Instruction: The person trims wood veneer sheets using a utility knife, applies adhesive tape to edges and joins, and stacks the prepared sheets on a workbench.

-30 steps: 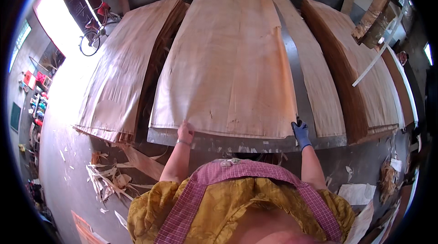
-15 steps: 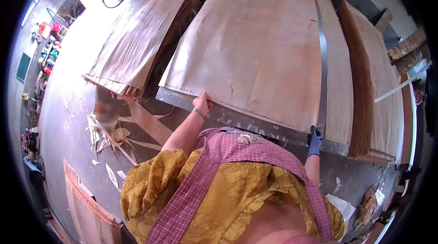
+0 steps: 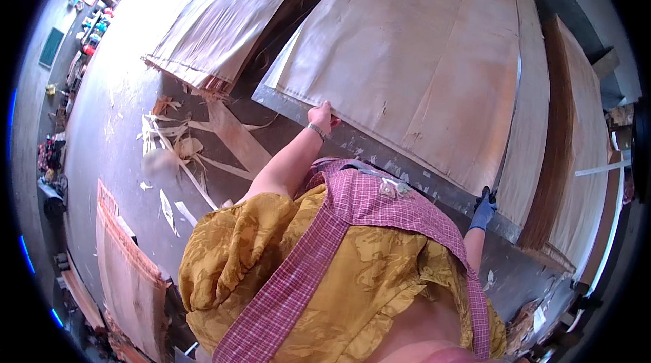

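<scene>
A large, pale wood veneer sheet (image 3: 400,58) lies on a grey metal-topped table (image 3: 363,142). My bare left hand (image 3: 323,117), with a band at the wrist, pinches the sheet's near edge toward its left end. At the near right corner, my right hand (image 3: 483,210), in a blue and dark glove, is closed on the sheet's edge; its fingertips are partly hidden. Another veneer piece (image 3: 532,112) lies along the right side of the sheet, with a thin sliver of metal showing between them.
Stacks of veneer stand to the left (image 3: 224,24) and right (image 3: 586,132) of the table. Veneer scraps (image 3: 186,142) litter the floor at left. A smaller veneer bundle (image 3: 132,261) stands at lower left. Assorted items (image 3: 91,30) line the far left wall.
The view has turned, so the scene sits differently. The metal gap along the sheet's right edge has narrowed to a sliver. Both hands keep their hold on the near edge.
</scene>
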Demonstrator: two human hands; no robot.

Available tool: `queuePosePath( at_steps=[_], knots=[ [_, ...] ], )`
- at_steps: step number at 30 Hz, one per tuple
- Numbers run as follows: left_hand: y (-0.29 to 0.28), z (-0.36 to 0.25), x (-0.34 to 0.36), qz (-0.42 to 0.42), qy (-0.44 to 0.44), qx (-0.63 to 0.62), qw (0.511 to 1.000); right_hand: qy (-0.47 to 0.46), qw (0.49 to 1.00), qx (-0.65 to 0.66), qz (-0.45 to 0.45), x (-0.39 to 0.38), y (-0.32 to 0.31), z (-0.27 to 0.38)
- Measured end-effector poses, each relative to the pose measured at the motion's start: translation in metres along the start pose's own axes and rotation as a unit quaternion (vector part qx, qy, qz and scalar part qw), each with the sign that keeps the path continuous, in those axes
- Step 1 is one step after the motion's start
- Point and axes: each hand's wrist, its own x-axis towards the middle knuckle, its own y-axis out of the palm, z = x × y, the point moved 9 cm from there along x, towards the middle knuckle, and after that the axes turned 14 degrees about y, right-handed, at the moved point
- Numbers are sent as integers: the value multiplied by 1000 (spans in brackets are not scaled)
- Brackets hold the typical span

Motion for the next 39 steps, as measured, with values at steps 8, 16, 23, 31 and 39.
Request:
queuePosePath(
  at_steps=[8, 16, 23, 31, 39],
  knots=[
    [8, -19, -9, 27, 60, 86, 994, 2, 1000, -5, -5, 10, -3, -19],
    [4, 0, 15, 58, 46, -1, 997, -176, 955, -109, -213, -36, -23, -63],
    [7, 5, 15, 38, 26, 7, 999, -105, 968, -182, -136, -85, -23, -67],
    [13, 2, 5, 48, 51, 33, 997, -136, 969, -157, -138, -88, 7, -27],
    [-5, 0, 16, 38, 60, 18, 997, -130, 976, -156, -75, -91, 42, -8]
  ],
)
